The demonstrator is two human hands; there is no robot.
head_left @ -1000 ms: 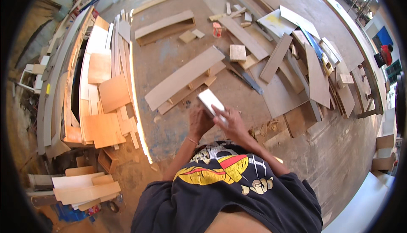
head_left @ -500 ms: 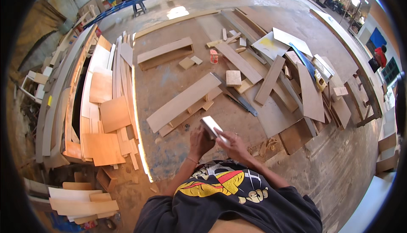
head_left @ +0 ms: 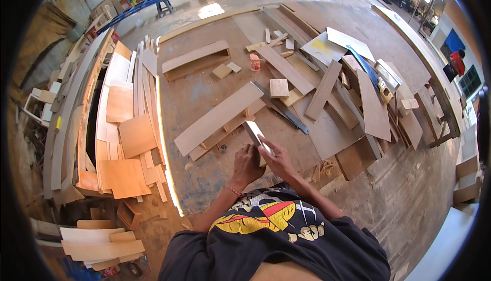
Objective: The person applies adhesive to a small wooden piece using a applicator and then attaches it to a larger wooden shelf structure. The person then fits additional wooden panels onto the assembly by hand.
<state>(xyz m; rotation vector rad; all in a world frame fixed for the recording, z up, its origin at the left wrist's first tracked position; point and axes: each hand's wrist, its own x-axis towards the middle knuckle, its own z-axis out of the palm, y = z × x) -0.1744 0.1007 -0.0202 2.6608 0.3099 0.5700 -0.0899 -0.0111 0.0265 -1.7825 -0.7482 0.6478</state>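
Near the front of the worktable [head_left: 202, 184] my right hand [head_left: 276, 160] grips a narrow rectangular block [head_left: 257, 136], pale on top and brown along its side. My left hand [head_left: 248, 166] is curled closed beside the block's near end, and a bit of tan wood shows between the two hands. What its fingers hold is hidden. Just beyond the hands lies a long brown board assembly [head_left: 220, 120] with small cross pieces. A dark-bladed handsaw [head_left: 289, 120] rests to its right, close to a square wooden block [head_left: 279, 88].
A box-like wooden frame [head_left: 197, 58] and a red cup [head_left: 254, 62] stand farther back. Boards heap up at the right, with another handsaw [head_left: 369, 71] on them. Stacked panels [head_left: 138, 135] fill the left side. A person in red [head_left: 456, 63] is at the far right.
Both hands have shifted slightly right, with the block tipped more upright between them. The view has turned a little; the boards and tools on the table lie as before.
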